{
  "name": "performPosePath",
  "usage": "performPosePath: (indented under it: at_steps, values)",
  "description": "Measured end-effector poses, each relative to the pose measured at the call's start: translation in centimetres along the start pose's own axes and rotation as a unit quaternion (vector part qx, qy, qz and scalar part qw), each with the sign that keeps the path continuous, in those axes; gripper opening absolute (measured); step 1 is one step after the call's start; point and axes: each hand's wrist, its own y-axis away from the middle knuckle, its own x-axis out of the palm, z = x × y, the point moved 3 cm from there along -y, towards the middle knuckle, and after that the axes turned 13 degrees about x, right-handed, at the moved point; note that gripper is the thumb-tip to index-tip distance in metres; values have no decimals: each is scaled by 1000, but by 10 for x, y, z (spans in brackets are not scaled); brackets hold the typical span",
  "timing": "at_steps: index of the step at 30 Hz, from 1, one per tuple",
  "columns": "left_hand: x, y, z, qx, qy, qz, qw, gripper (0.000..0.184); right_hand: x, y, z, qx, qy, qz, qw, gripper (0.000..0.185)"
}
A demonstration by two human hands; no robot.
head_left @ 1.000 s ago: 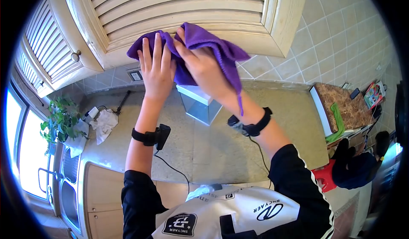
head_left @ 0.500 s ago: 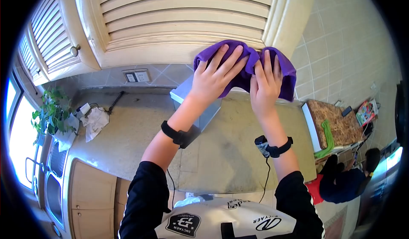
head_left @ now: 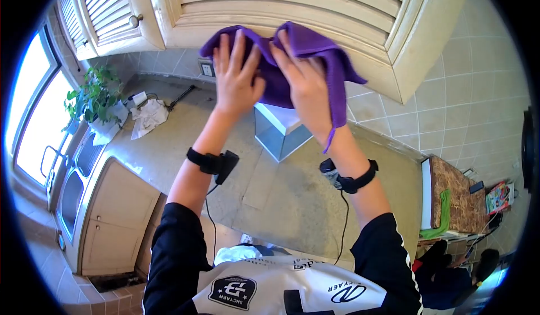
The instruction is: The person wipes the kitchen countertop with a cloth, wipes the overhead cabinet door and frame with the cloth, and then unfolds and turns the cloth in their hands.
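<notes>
A purple cloth (head_left: pixel 334 62) is bunched against the lower edge of the louvred cabinet door (head_left: pixel 298 8). My left hand (head_left: pixel 236 87) holds the cloth's left part, its fingers stretched upward over the fabric. Beside it, my right hand (head_left: pixel 309 93) grips the right part, fingers slanting up to the left, partly in folds. A corner of the cloth hangs down by my right wrist. Below the hands, a glass box with a white rim (head_left: pixel 281 132) stands on the counter, its upper part hidden by cloth and hand.
A beige counter (head_left: pixel 264 186) runs beneath the cabinets. Left are a potted plant (head_left: pixel 98 98), crumpled white cloth (head_left: pixel 149 118) and sink (head_left: pixel 71 202). A green cloth (head_left: pixel 444 214) hangs over a brown-topped stand (head_left: pixel 455 191) at right, near another person (head_left: pixel 450 278). Cables hang from both wrist straps.
Both hands and the purple cloth have shifted left along the cabinet's lower edge. The view has turned, and the cloth is now spread wider, with a corner hanging by my right wrist.
</notes>
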Motion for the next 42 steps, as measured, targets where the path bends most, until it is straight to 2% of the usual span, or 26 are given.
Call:
performPosePath:
  at_steps: [3, 4, 6, 8, 10, 12, 16, 18, 22, 23, 25, 28, 34, 36, 40, 42]
  values:
    - [7, -9, -32, -2, 49, 34, 998, 52, -20, 8, -12, -7, 48, -80, 996, 47]
    - [11, -13, -40, 2, 61, 42, 997, 52, -27, 15, -15, 44, 91, -73, 992, 52]
    - [12, -22, -48, -4, 84, 30, 996, 49, -36, 25, -20, 76, 176, -107, 976, 55]
    - [22, -21, -47, 30, 30, 19, 999, 48, -33, 32, -27, 99, 262, -131, 951, 55]
    - [33, -17, -42, 66, -68, -1, 995, 48, -25, 34, -30, 107, 277, -136, 945, 52]
    - [36, -10, -32, 95, -98, 11, 991, 48, -13, 32, -23, 87, 307, -147, 936, 50]
    - [18, -3, 7, 89, -84, 30, 992, 49, 19, 7, 5, 75, 280, -138, 947, 45]
    - [5, 3, 39, 74, -68, 5, 995, 48, 43, -14, 33, 65, 267, -132, 952, 44]
    - [-24, 23, 105, 42, -43, -21, 998, 43, 106, -53, 74, 33, 109, -129, 985, 43]
    - [-31, 29, 122, 22, -49, -10, 999, 45, 119, -62, 87, 42, 98, -109, 988, 37]
    - [-43, 40, 151, -21, -46, 2, 999, 45, 146, -76, 108, 39, 69, -99, 992, 39]
    - [-51, 62, 181, -11, -60, 1, 998, 42, 181, -93, 130, 17, 42, -83, 995, 42]
    - [-70, 70, 215, -100, 0, -19, 995, 53, 206, -125, 154, -38, 43, -43, 997, 44]
    - [-68, 74, 217, -118, 12, -21, 993, 54, 206, -128, 165, -41, 116, -36, 992, 44]
    - [-56, 81, 205, -122, 75, -128, 981, 56, 213, -113, 155, -57, 126, -32, 990, 45]
    - [-49, 85, 195, -135, 97, -150, 974, 55, 211, -108, 151, -50, 79, 4, 996, 41]
